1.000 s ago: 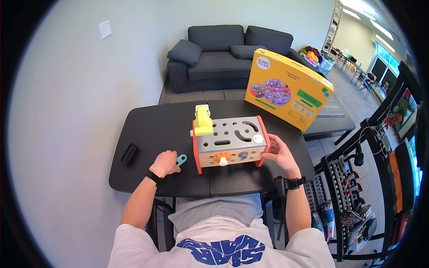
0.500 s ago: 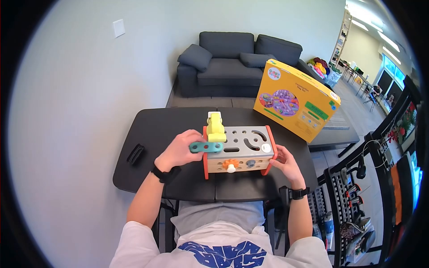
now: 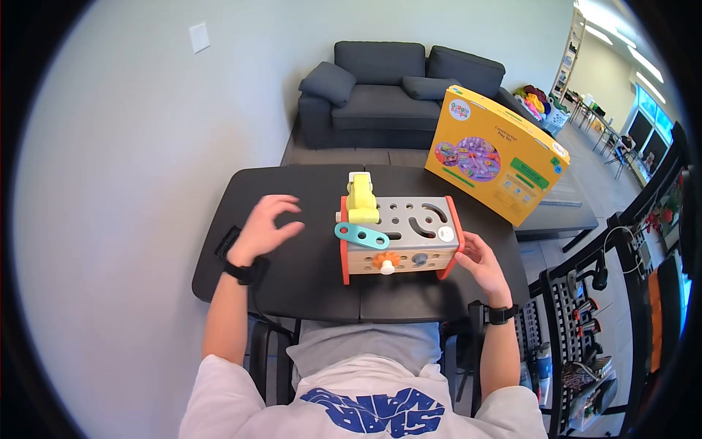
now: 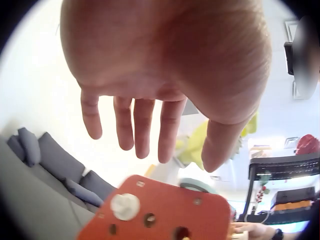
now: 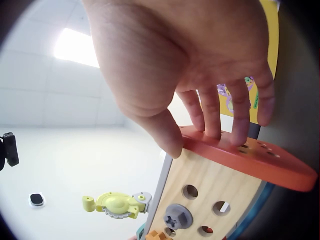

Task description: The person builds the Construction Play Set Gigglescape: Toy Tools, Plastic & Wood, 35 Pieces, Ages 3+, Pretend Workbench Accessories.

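A wooden toy workbench (image 3: 398, 212) with a grey top and red end panels stands on the black table. Across the front left of its top lies a teal strip with holes (image 3: 371, 238), its end jutting past the side. My left hand (image 3: 259, 228) hovers left of the workbench, fingers spread and nothing in them. My right hand (image 3: 484, 265) rests against the right end panel (image 5: 240, 160), fingertips on its face and thumb at the front corner. A yellow toy piece (image 3: 361, 203) stands up at the top left. An orange gear (image 3: 382, 259) and a grey bolt (image 5: 177, 217) sit on the front.
Partly behind my left wrist is a small black object (image 3: 227, 241) on the table (image 3: 292, 289). A large yellow box (image 3: 497, 154) stands behind the workbench at the right. Farther back is a dark grey sofa (image 3: 380, 106); a black rack (image 3: 563, 314) stands at the right.
My left hand picked up the teal strip from the table, laid it on the workbench top, let go and drew back left. The right hand has stayed at the right end panel.
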{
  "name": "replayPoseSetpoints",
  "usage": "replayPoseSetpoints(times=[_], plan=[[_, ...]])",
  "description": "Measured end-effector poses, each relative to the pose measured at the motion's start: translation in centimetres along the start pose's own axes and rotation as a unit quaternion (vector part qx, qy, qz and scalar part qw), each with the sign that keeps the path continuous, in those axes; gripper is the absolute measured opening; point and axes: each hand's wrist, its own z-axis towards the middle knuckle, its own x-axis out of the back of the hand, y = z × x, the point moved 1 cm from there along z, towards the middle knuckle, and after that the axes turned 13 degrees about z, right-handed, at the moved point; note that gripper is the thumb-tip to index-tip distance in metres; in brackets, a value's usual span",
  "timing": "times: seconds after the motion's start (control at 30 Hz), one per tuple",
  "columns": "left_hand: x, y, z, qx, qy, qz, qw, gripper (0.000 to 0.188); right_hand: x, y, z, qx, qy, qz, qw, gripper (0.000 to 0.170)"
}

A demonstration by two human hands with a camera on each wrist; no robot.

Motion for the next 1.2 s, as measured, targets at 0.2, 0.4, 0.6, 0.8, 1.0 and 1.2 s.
replayPoseSetpoints(times=[0.2,0.4,0.6,0.8,1.0,1.2], plan=[[2.2,-12.8,-7.9,0.323,-0.107,0.236,0.910,0.079,-0.2,-0.1,-0.2,0.008,0.004,-0.027,1.000,0.052],[-0.2,-17.3,-12.6,0.358,-0.150,0.222,0.895,0.064,-1.3,-1.4,-0.8,0.026,0.021,-0.113,0.993,0.054],[-1.2,-15.4,-12.5,0.331,-0.101,0.199,0.917,0.035,-1.5,-2.2,-1.6,0.038,0.035,-0.148,0.988,0.051],[1.1,-5.3,-7.7,0.210,0.009,0.005,0.978,0.031,-4.7,-5.8,-2.8,0.193,0.089,-0.320,0.923,0.037],[5.9,7.6,-4.0,0.014,0.048,-0.102,0.994,0.033,-10.7,-10.2,-4.2,0.312,-0.022,-0.327,0.892,0.045],[6.5,15.8,-2.3,-0.218,0.103,-0.103,0.965,0.050,-15.8,-12.5,-4.5,0.320,-0.197,-0.248,0.893,0.068]])
